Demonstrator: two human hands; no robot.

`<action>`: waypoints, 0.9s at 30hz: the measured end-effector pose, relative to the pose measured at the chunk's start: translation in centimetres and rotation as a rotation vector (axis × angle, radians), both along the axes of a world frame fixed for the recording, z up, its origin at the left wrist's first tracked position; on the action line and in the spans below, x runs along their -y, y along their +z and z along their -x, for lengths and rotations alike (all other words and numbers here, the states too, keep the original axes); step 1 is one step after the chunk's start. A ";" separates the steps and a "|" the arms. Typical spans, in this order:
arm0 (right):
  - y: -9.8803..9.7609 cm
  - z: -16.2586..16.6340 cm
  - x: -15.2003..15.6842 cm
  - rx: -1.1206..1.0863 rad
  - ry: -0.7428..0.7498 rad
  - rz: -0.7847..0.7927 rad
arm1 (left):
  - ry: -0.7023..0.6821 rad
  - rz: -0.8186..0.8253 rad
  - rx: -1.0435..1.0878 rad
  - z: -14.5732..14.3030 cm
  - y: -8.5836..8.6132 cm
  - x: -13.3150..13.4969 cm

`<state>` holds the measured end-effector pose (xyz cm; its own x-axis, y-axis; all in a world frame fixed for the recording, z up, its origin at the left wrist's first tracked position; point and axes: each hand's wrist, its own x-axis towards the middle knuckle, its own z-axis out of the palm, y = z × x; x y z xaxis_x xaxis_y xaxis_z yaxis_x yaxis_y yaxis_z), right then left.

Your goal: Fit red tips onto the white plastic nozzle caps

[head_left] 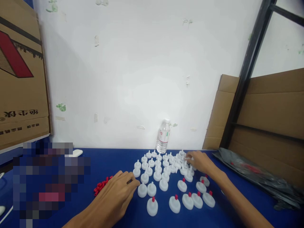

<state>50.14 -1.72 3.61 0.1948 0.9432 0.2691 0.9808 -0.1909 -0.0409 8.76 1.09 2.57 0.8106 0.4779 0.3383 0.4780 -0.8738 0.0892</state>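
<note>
Many white plastic caps [158, 167] stand in a cluster on the blue table [114, 158]. Several near the front carry a small red tip, like the capped one [152, 205]. A pile of loose red tips [101, 186] lies at the left of the cluster. My left hand [118, 190] rests on the table beside that pile, fingers curled toward a white cap [142, 190]; what it holds is hidden. My right hand [200, 162] reaches to the far right of the cluster, fingertips pinched on a white cap [187, 157].
A clear water bottle [163, 136] stands against the white wall behind the caps. Black plastic bags [256, 175] lie at the right by a dark metal frame [247, 72] and cardboard [273, 107]. A cardboard box [21, 79] stands at the left.
</note>
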 end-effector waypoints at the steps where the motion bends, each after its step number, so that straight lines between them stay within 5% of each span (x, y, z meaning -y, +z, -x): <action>1: 0.0 0.0 0.0 -0.002 0.002 -0.013 | -0.013 0.021 0.010 0.0 0.0 0.1; 7: 1.8 1.2 0.6 -0.049 0.091 -0.226 | -0.036 -0.031 0.167 -0.4 -0.7 -0.5; 12: 3.1 7.3 1.9 -0.131 0.332 -0.373 | -0.062 -0.107 0.333 -0.5 -0.3 -0.7; 17: 2.2 14.3 4.0 -0.138 0.760 -0.283 | -0.142 -0.228 0.459 -0.5 0.2 -0.3; 27: 0.8 17.6 5.4 -0.166 0.961 -0.451 | -0.263 -0.206 0.441 -1.0 0.6 0.4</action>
<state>32.53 -7.10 4.43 -0.5098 0.5405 0.6693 0.6873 0.7238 -0.0610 9.77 0.67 3.12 0.6543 0.1668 0.7376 0.1977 -0.9792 0.0460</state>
